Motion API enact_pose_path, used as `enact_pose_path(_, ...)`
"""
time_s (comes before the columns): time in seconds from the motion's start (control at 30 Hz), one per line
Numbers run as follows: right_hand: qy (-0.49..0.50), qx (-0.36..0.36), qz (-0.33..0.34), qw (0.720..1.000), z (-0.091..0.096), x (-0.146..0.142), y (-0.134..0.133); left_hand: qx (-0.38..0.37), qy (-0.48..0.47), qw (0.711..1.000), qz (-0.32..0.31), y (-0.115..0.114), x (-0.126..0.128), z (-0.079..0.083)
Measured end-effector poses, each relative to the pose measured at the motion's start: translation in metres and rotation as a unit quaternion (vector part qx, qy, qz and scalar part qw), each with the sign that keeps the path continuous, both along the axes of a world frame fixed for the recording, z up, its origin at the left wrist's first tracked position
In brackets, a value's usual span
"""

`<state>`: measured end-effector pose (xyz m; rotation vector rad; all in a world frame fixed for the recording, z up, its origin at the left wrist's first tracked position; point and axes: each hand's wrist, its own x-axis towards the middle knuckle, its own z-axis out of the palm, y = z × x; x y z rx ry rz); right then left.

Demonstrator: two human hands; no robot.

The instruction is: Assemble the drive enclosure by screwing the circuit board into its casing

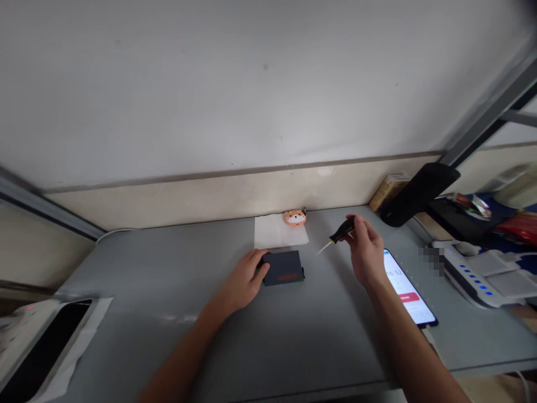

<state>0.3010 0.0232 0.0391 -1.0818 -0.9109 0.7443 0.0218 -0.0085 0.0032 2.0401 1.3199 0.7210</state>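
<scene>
My left hand (246, 280) grips the left edge of a flat dark grey-blue box (282, 266), thumb on the near side and fingers at the far corner. The box lies on the grey table, with reddish marking near its front edge and a small black piece at its right side. In my right hand (366, 249) is a screwdriver (343, 230) with a black handle, held above the table to the right of the box. Its thin shaft tilts down to the left, and the tip is apart from the box.
Behind the box lie a white paper sheet (272, 232) and an orange animal-face item (295, 218). On the right are a lit phone (409, 291), a white power strip (474, 280) and a black cylindrical object (419, 193). Another dark-screened device (46, 347) lies at left.
</scene>
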Motion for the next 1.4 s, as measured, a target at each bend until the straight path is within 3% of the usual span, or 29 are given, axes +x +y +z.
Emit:
enact_pose_path(0.23, -0.141, 0.171, 0.059, 0.973, 0.019, -0.018, -0.045, 0.029, 0.029, 0.999, 0.001, 0.001, 0.005, -0.005)
enact_pose_path(0.4, -0.307, 0.220, 0.135, 0.916, 0.007, -0.025, -0.071, 0.036, 0.042, 0.998, -0.003, 0.001, 0.008, -0.009)
enact_pose_path(0.53, -0.353, 0.220, 0.174, 0.893, 0.001, -0.026, -0.069, 0.055, 0.041, 0.998, -0.003, 0.001, 0.006, -0.009)
enact_pose_path(0.77, -0.294, 0.198, 0.193, 0.915, -0.007, -0.037, -0.073, 0.121, 0.051, 0.991, 0.016, 0.005, -0.006, 0.000)
enact_pose_path(0.97, -0.284, 0.207, 0.270, 0.897, -0.021, -0.051, -0.078, 0.173, 0.055, 0.983, 0.002, 0.004, -0.010, 0.013)
enact_pose_path(1.4, -0.275, 0.200, 0.223, 0.914, -0.023, -0.051, -0.079, 0.149, 0.070, 0.986, -0.036, -0.001, -0.016, 0.026)
